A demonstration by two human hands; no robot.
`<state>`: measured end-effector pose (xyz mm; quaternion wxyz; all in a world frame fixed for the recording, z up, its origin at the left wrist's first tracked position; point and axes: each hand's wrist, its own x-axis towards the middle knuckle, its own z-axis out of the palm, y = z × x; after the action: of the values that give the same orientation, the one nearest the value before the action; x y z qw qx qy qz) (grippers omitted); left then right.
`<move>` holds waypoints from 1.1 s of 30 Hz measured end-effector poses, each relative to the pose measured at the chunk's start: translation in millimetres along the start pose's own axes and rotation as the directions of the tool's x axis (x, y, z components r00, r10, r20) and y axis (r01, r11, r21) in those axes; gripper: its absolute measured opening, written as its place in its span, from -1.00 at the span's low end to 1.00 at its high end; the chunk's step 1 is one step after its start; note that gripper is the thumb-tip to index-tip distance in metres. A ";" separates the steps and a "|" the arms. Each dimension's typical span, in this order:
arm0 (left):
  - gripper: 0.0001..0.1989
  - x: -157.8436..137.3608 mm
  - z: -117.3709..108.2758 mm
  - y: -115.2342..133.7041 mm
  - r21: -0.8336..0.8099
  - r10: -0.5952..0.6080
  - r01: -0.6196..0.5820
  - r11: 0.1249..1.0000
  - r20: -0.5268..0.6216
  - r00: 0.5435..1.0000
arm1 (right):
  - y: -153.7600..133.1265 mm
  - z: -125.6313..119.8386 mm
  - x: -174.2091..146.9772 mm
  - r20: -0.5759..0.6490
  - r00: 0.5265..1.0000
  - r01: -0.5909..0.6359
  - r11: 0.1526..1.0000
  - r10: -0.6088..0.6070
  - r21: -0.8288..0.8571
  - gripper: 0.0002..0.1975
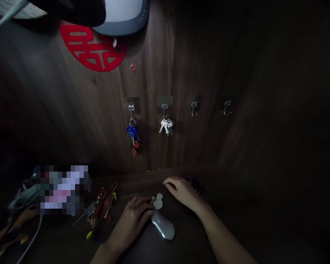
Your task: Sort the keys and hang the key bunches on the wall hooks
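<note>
A shiny silver key fob (164, 225) lies on the dark wooden surface. My left hand (133, 218) is closed at its upper end, with thumb and fingers around the ring side. Pale round tags (158, 201) stick out past those fingertips. My right hand (181, 189) is just up and to the right, apart from the fob. Its fingers are loosely bent and the thumb is a little apart, with nothing visible between them. A dark bunched item (196, 184) sits behind the right wrist, too dim to make out.
On wall hooks hang keys with a blue tag (132, 131) and silver keys (165, 125). Two bare hooks (194, 108) follow to the right. Colourful braided cords (103, 203) and a white cable (35, 236) lie at left. A cap (123, 18) hangs above, over a red paper cutout (99, 55).
</note>
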<state>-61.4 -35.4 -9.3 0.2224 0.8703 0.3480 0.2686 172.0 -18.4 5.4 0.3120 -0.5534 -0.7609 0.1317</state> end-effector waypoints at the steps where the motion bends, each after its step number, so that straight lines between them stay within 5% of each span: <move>1: -0.75 0.4 0.0 0.0 0.000 -0.008 0.008 1.000 -0.009 1.000 | 7.5 -5.6 0.4 -0.050 0.998 -0.046 0.997 0.043 -0.056 -0.74; 5: -0.76 1.2 0.3 0.4 0.006 -0.048 0.048 0.999 -0.033 0.998 | 37.5 -28.0 -2.9 -0.182 0.945 -0.316 0.902 0.272 -0.293 -0.68; 8: -0.74 1.0 1.9 -2.1 0.026 -0.084 0.085 0.996 -0.044 0.995 | 49.1 -37.4 -8.5 -0.174 0.905 -0.425 0.835 0.388 -0.350 -0.69; 16: -0.72 0.9 5.1 -12.6 0.033 -0.107 0.112 0.993 -0.133 0.985 | 43.7 -27.2 -8.3 -0.122 0.943 -0.331 0.906 0.309 -0.264 -0.80; 22: -0.75 0.5 4.6 -11.2 -0.024 -0.087 0.084 0.996 -0.150 0.985 | 23.5 -5.5 2.5 -0.026 0.971 -0.229 0.957 0.237 0.178 -0.84; 27: -0.78 1.1 3.1 -8.7 -0.066 -0.104 0.093 0.993 -0.174 0.979 | 4.1 13.8 5.8 0.072 0.958 -0.260 0.737 0.277 0.624 -0.76; 33: -0.83 2.0 0.7 -3.3 -0.154 -0.181 0.151 0.977 -0.204 0.962 | -12.9 29.6 3.6 0.191 0.927 -0.340 0.511 0.321 0.790 -0.71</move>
<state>-61.3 -32.0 -11.1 0.2640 0.7862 0.4226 0.3655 143.1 -15.3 -9.2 0.4911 -0.4819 -0.4991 0.5267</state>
